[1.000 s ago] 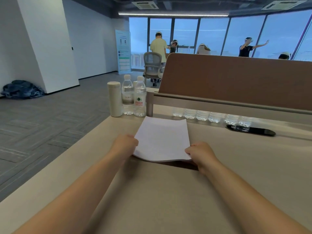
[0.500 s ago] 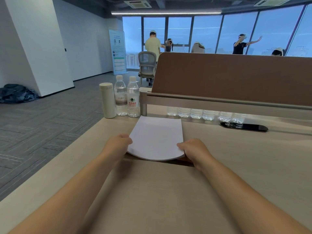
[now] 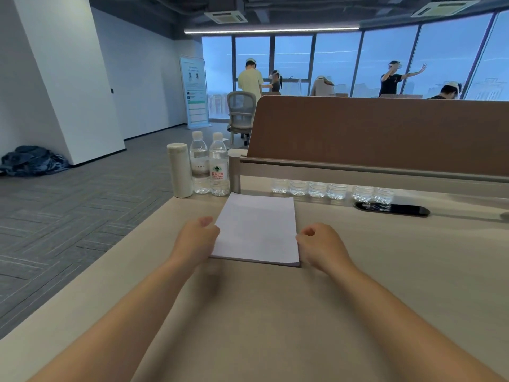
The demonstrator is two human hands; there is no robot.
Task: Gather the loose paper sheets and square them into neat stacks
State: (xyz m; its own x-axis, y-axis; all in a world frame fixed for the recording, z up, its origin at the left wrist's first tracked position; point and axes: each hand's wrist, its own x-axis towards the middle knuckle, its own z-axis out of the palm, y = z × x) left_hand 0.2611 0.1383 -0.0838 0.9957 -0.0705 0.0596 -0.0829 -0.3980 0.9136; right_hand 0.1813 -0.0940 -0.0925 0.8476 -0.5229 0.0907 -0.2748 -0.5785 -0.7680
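Progress looks nearly complete for the 1 stack in view. Going from the left, a white flask [image 3: 179,170] and 2 water bottles [image 3: 219,165] stand at the far left corner of the desk [image 3: 275,312].

Next comes the left hand [image 3: 197,238], curled into a loose fist. It lies against the left long edge of the paper stack [image 3: 257,230] and covers a little of it. Its fingertips are hidden under the hand, so I cannot tell if they pinch the edge or only press on it.

The stack itself lies flat on the desk between the 2 hands, just in front of the bottles and the post of the brown divider [image 3: 385,128]. Its 4 sides look straight, and the near edge shows as 1 thin even band with no sheet sticking out. The squaring therefore seems done or very close to done.

The right hand [image 3: 321,246] is also curled and touches the right long edge near the front corner. Here too the grip is hidden, and I cannot say whether it holds the paper or merely pushes it.

Further right, a row of small bottles [image 3: 330,188] and a black cable slot [image 3: 394,209] sit under the divider. I see no other loose sheets on the part of the desk that the camera shows. In my judgement only the release of this stack is left, unless more paper lies out of view.
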